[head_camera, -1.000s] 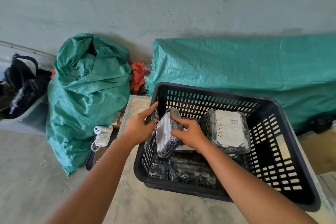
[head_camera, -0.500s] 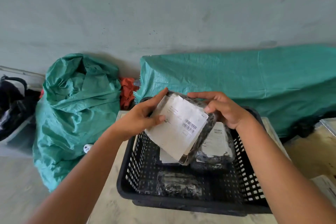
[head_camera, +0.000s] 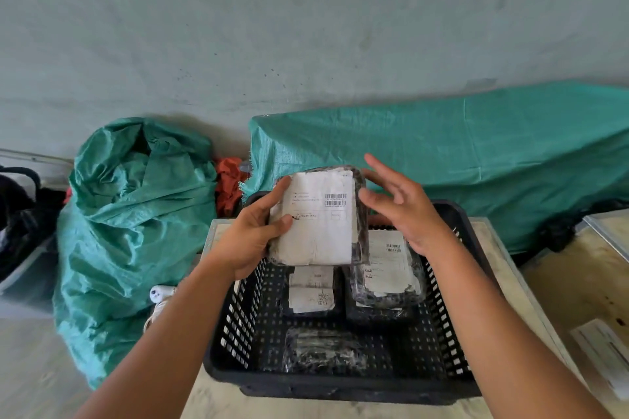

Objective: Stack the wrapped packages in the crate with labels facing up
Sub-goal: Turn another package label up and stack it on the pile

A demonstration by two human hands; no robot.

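Grey concrete wall behind, pale worktop point(head_camera: 503, 269) under the crate. Far left I see a dark bag point(head_camera: 20, 214) in a bin, then a bulging green woven sack point(head_camera: 136, 224) on the floor, a white plug point(head_camera: 160, 293) at its base, an orange cloth point(head_camera: 228, 187) behind. My left hand point(head_camera: 253, 238) grips the lifted package point(head_camera: 320, 218) by its left edge, thumb on the white label, fingers behind; label faces me, barcode top right. It's held above the back of the black slotted crate point(head_camera: 235, 323). Inside the crate: a package with label up point(head_camera: 311, 289) at centre, a label-up wrapped package point(head_camera: 388, 275) just right of it, one wrapped package with no label showing point(head_camera: 323, 349) near the front wall. My right hand point(head_camera: 401, 207) is open, fingers spread, just beside the held package's right edge; touching or not, can't tell. Green tarp point(head_camera: 476, 153) covers something along the wall, right. Wooden board point(head_camera: 585, 282) far right.
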